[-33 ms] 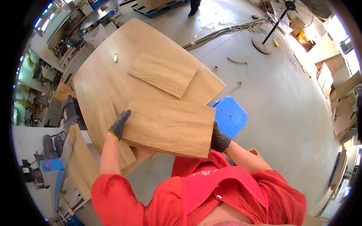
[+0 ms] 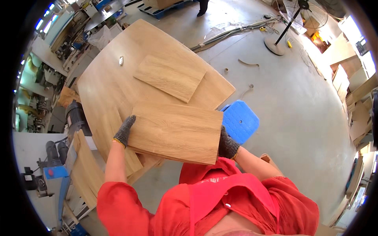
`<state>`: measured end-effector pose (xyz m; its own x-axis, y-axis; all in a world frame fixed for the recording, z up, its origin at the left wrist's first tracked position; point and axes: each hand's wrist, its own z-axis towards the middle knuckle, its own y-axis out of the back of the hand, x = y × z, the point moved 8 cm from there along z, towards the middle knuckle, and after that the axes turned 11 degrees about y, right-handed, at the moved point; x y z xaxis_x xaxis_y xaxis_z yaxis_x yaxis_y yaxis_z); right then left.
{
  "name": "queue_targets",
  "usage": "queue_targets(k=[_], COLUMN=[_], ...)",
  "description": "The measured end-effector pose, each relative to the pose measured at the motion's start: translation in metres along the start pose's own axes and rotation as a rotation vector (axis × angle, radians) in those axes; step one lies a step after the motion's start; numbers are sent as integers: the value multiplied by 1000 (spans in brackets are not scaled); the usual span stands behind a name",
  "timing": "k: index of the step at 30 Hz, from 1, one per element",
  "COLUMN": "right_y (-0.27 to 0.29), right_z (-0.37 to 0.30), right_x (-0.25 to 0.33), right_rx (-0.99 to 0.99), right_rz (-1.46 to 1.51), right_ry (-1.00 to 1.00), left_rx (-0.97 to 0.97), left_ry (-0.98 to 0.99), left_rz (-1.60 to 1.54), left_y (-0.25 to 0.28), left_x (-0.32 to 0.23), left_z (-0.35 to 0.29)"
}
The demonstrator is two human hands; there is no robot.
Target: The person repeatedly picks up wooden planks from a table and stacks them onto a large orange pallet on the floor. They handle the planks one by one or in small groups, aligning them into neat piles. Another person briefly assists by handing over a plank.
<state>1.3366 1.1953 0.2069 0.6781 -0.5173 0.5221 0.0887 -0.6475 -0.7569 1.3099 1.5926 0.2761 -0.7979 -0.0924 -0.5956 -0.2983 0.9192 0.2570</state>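
Observation:
A small stack of wood-grain boards (image 2: 175,133) is held level in front of my body, over the near edge of the table. My left hand (image 2: 125,131), in a dark grey knit glove, grips the stack's left end with the thumb on top. At the right end my gloved right hand (image 2: 228,144) clasps the edge, its fingers partly hidden by the boards. Beyond the stack, one loose board (image 2: 171,77) lies flat on the large wood-grain tabletop (image 2: 106,84). A small pale object (image 2: 121,60) rests further left on it.
A blue plastic stool (image 2: 241,122) stands on the floor to the right. Long boards (image 2: 84,169) and a machine with a blue part (image 2: 55,173) are at the left. Cables (image 2: 220,37) cross the floor at the back, near a standing fan (image 2: 274,46). A person's leg (image 2: 202,8) shows far off.
The stack and my right hand have shifted very slightly to the left. Both hands keep their hold.

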Motion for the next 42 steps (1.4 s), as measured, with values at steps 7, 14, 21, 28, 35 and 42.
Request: queue_targets(k=[7,14,21,28,35,42], right_y=[-7,-8,-4,21,62,172], right_z=[9,-7,-22,-30,-66,-176], right_x=[30,61,51,34,13,20], right_rx=[7,-189,-240,-335,-349,-436], right_rz=[134,-272,-224,-7,-101,78], right_ry=[-52,-6,-6,122,227,507], left_rx=[14,170,263,399,454,595], left_ry=[-2,98,25,31,160,5], left_rz=[31,-258,-285,-311,-117,138], left_y=[-28,-29,-16,-26,-76,-226], left_x=[18,31,43,33,23,-4], left_z=[-38,2,18,12,-11,-37])
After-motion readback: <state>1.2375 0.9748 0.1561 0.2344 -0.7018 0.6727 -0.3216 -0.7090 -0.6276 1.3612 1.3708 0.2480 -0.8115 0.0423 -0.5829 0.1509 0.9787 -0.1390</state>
